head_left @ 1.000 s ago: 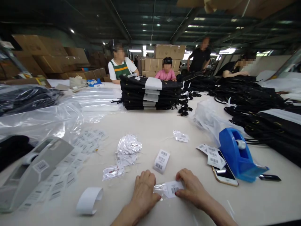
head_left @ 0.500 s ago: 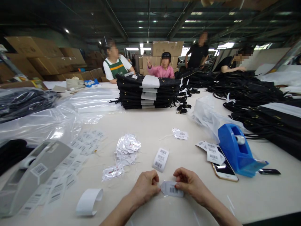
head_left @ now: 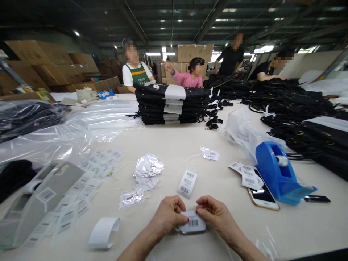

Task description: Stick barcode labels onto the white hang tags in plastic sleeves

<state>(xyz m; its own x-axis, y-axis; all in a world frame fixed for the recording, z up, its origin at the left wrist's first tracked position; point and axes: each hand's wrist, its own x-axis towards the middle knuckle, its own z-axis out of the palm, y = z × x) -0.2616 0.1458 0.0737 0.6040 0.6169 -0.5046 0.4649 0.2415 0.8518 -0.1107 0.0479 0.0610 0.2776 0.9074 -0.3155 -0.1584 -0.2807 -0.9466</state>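
Observation:
Low in the middle of the head view, a white barcode tag (head_left: 194, 225) lies tilted between my two hands, close above the table. My left hand (head_left: 169, 215) is closed, its thumb pressing on the tag's left part. My right hand (head_left: 217, 215) is closed too, thumb and fingertips pinching the tag's upper right edge. Just beyond my hands lies a strip of barcode labels (head_left: 187, 184). A heap of plastic-wrapped tags (head_left: 148, 170) is to its left. Nearer my left forearm rests a curled white strip (head_left: 103, 232).
Barcode labels (head_left: 66, 217) hang over a grey tape dispenser (head_left: 40, 203) at left. On the right are a blue tape dispenser (head_left: 274, 170), a phone (head_left: 265, 201) and loose labels (head_left: 248, 175). Stacked black bags (head_left: 152, 105) stand ahead, with several people behind.
The tag has shifted left, and my left thumb now lies on it. My right hand moved left to its upper edge. Across the table, the person in pink turned and points sideways.

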